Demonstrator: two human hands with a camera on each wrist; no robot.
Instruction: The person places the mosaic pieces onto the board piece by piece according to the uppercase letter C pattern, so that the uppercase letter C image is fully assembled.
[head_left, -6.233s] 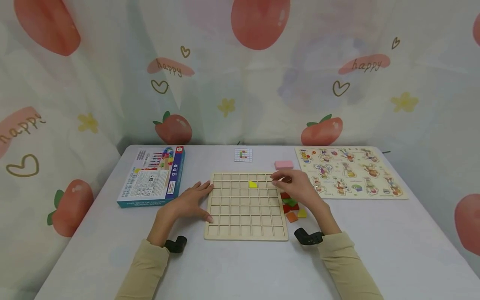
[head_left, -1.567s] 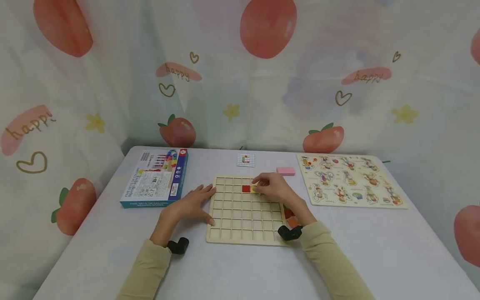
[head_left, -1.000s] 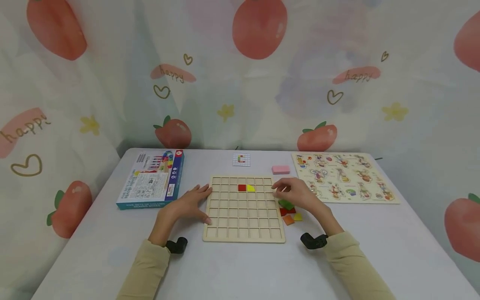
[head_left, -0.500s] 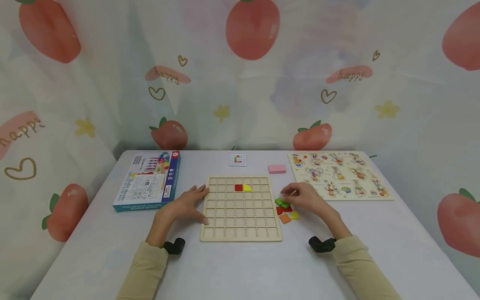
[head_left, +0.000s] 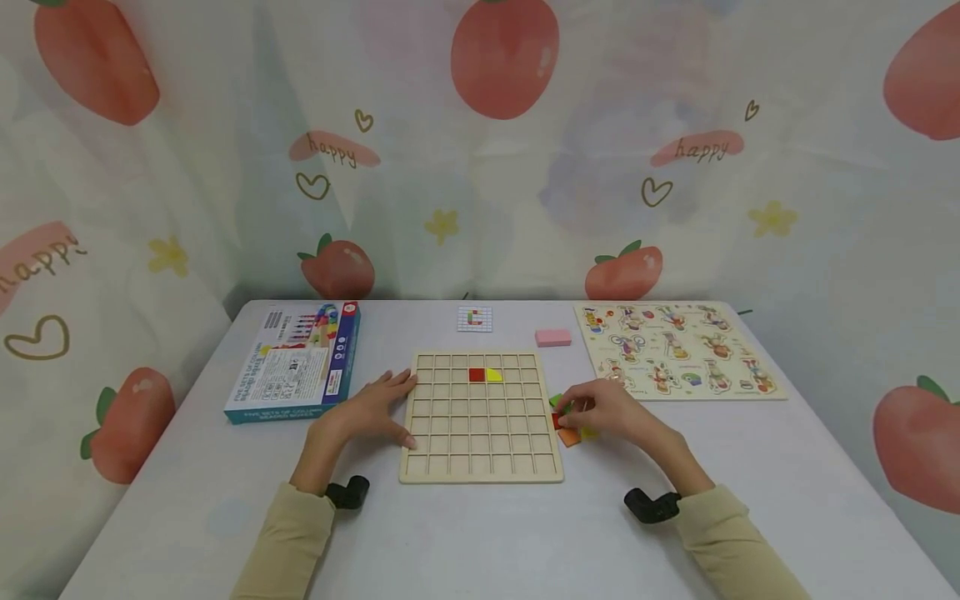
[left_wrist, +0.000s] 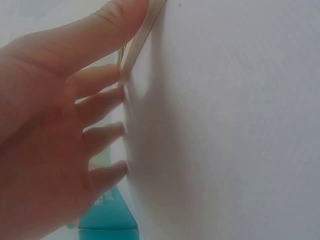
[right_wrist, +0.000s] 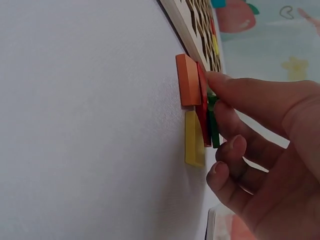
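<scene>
My left hand [head_left: 371,414] rests with spread fingers against the left edge of the wooden grid board [head_left: 480,477], its thumb on the near corner area. A red square tile [head_left: 477,375] and a yellow tile with one rounded corner [head_left: 494,375] lie side by side in the board's second row. My right hand [head_left: 611,410] is at the loose tile pile right of the board, thumb and fingers bent. In the right wrist view, green tiles [right_wrist: 213,125], a red tile [right_wrist: 202,105], an orange tile [right_wrist: 187,80] and a yellow tile [right_wrist: 194,137] lie by the fingertips; I cannot tell whether any is pinched.
Behind the board lie a small pattern card [head_left: 476,318] and a pink block [head_left: 552,337]. A picture puzzle board [head_left: 682,350] lies at the back right. At the back left is a blue-edged box [head_left: 296,362]. A printed curtain [head_left: 420,150] hangs behind the table.
The red tile has come to lie left of the yellow one in the grid. My right hand has left the board and lowered into the tile pile. The left hand stays at the board's edge.
</scene>
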